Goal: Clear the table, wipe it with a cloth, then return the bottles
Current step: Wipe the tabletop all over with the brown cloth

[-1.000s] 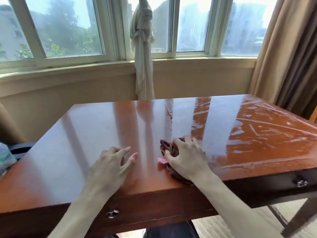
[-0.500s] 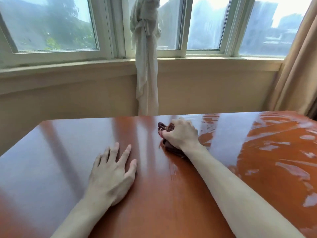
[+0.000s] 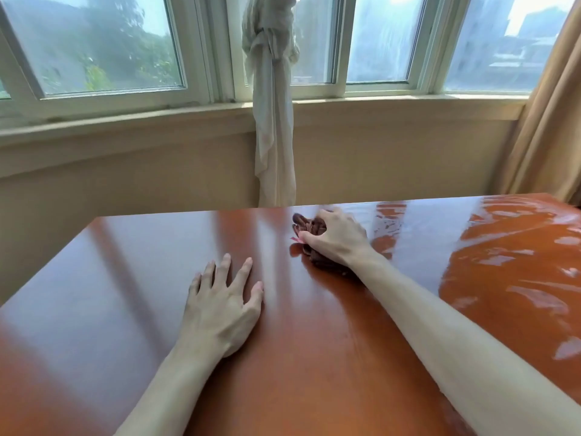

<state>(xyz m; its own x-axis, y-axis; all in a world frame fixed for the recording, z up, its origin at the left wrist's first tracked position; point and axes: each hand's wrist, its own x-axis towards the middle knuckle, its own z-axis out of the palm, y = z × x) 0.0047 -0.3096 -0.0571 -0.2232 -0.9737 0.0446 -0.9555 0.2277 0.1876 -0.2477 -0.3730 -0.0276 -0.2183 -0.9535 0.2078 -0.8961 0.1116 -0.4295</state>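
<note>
Cloth (image 3: 309, 228) bunched under right hand (image 3: 338, 239), long axis toward table's (image 3: 125, 278) far edge.

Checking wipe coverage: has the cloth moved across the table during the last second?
Yes. The right hand has pushed the cloth away from the table's near edge to its far edge, toward the window.

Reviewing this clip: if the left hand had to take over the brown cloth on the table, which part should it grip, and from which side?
Probably the loose folds of the brown cloth sticking out past the right hand, approached from the left. The right hand covers the rest of the wad, and the left hand lies flat on the table on that side, nothing between.
</note>
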